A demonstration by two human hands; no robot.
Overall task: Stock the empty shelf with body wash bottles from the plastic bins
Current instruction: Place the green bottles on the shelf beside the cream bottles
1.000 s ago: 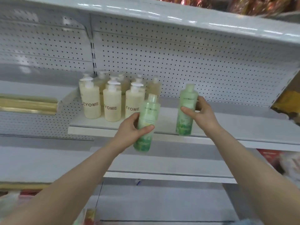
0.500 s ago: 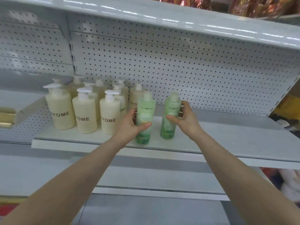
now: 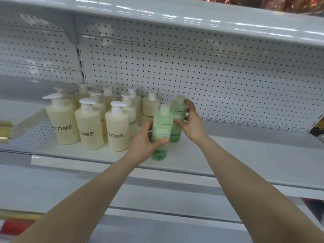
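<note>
Green translucent plastic body wash bottles, two of them: front green bottle (image 3: 160,132) clasped at mid-body by left hand (image 3: 142,144), its base on or just above grey metal shelf (image 3: 245,155); rear green bottle (image 3: 177,120) standing further back, right hand (image 3: 192,122) curled round its side, fingers (image 3: 190,104) near the cap. Likely fairly heavy with liquid, smooth and slippery, stiff-walled; best gripped round the middle. Cream pump bottles (image 3: 91,127) just beside, left.

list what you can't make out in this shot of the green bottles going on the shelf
Head view only:
- Rear green bottle: lower label hidden by front green bottle and right hand.
- Front bottle's small print: too blurred.
- Back-row cream pump bottles: labels blocked by front row.
- Plastic bins: out of frame.
</note>
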